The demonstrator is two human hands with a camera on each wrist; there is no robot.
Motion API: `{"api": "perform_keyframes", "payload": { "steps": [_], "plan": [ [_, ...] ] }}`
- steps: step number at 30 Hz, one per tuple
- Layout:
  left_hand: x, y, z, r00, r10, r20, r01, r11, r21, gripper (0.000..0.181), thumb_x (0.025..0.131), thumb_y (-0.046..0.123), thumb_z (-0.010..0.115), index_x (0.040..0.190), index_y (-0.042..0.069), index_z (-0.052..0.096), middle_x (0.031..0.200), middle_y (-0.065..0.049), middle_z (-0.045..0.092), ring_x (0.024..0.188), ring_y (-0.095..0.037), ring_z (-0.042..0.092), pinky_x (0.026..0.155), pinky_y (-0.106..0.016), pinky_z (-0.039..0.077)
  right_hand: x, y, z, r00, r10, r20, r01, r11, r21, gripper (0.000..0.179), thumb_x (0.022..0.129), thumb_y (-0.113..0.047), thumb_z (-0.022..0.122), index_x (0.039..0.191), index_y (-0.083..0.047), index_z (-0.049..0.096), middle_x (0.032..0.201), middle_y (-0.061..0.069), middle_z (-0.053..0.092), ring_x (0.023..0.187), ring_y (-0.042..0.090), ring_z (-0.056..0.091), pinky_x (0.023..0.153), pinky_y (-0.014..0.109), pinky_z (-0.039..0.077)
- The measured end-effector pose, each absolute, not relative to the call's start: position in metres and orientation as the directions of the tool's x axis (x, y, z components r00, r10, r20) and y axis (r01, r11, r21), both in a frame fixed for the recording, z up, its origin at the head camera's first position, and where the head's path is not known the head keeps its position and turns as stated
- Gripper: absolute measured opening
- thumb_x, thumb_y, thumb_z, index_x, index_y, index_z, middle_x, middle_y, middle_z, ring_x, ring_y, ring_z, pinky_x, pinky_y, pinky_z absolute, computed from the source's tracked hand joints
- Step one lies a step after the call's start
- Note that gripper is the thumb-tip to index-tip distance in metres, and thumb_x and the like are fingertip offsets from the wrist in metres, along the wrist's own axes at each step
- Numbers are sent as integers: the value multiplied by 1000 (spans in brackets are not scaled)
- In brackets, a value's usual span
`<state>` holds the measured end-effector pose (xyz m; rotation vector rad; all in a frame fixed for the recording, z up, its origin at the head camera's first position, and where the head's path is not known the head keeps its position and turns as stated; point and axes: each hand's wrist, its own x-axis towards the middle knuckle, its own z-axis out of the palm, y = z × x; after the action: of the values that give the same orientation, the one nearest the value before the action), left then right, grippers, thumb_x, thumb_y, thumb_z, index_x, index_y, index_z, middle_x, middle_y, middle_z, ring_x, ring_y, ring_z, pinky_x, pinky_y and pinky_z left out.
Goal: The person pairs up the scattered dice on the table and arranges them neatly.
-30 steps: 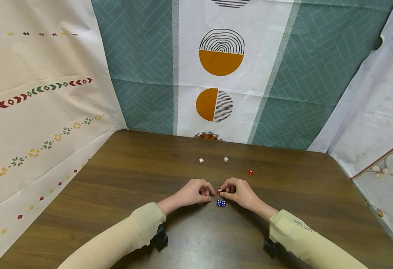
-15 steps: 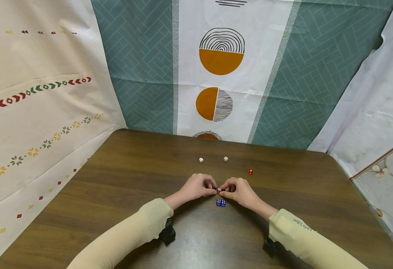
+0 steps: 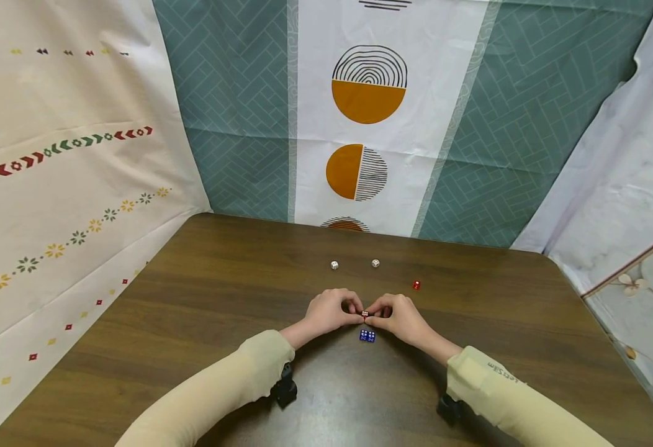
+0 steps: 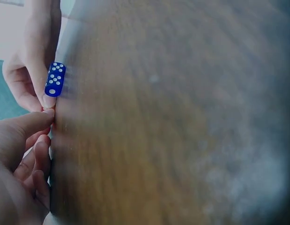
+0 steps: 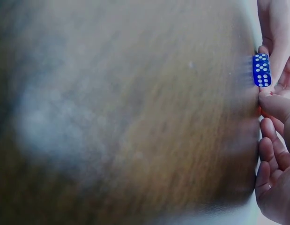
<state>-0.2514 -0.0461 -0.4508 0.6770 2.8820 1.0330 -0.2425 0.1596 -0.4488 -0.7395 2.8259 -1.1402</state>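
Observation:
A red die point(image 3: 365, 314) with white pips sits between the fingertips of both hands, mostly covered by them. My right hand point(image 3: 400, 318) pinches it from the right with thumb and index finger. From the left, my left hand point(image 3: 331, 310) has its thumb and fingertips closed against the same die. Just nearer to me, two blue dice point(image 3: 367, 336) with white pips lie side by side on the table. In the left wrist view the blue dice point(image 4: 55, 79) stand out beside the meeting fingertips; the right wrist view shows the blue dice point(image 5: 262, 70) too.
Farther back on the brown wooden table point(image 3: 237, 273) lie a white die point(image 3: 334, 265) and another white die point(image 3: 375, 263). A second red die point(image 3: 416, 285) lies to their right, beyond my right hand. Patterned cloths point(image 3: 237, 112) hang behind the table and along its sides.
My left hand has moved right, from a gap beside the red die to contact with it. The right hand keeps its pinch nearly in place. The blue dice stay put.

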Motion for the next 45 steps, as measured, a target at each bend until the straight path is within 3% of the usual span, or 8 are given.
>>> {"api": "perform_keyframes", "payload": {
  "steps": [23, 29, 37, 45],
  "plan": [
    [-253, -47, -448, -910, 403, 96, 376, 705, 601, 13, 80, 38, 81, 84, 31, 72, 78, 14, 63, 65, -3, 49, 56, -25, 35, -240, 160, -449, -903, -397, 166, -396, 618, -679, 13, 81, -19, 81, 93, -14, 79, 78, -2, 70, 62, 2, 54, 57, 20, 46],
    [-254, -47, -449, -910, 403, 96, 378, 713, 591, 14, 79, 40, 82, 83, 32, 71, 77, 15, 62, 66, -1, 50, 56, -24, 35, -240, 163, -451, -893, -420, 161, -411, 616, -672, 23, 83, -21, 80, 103, -11, 75, 84, 1, 67, 68, 3, 54, 62, 20, 47],
    [-254, -47, -449, -912, 402, 77, 369, 724, 583, 14, 79, 41, 81, 82, 34, 70, 75, 19, 59, 67, 0, 50, 57, -24, 35, -246, 174, -440, -845, -489, 217, -520, 657, -546, 24, 83, -17, 79, 106, -13, 73, 91, 0, 65, 78, 9, 58, 69, 23, 49],
    [-254, -48, -449, -916, 396, 68, 355, 720, 597, 14, 78, 42, 82, 80, 35, 70, 75, 20, 59, 67, -1, 51, 57, -25, 36, -269, 198, -418, -852, -430, 297, -523, 726, -447, 28, 89, -11, 72, 117, -11, 72, 107, 5, 72, 93, 23, 64, 78, 41, 54]
  ]
}}
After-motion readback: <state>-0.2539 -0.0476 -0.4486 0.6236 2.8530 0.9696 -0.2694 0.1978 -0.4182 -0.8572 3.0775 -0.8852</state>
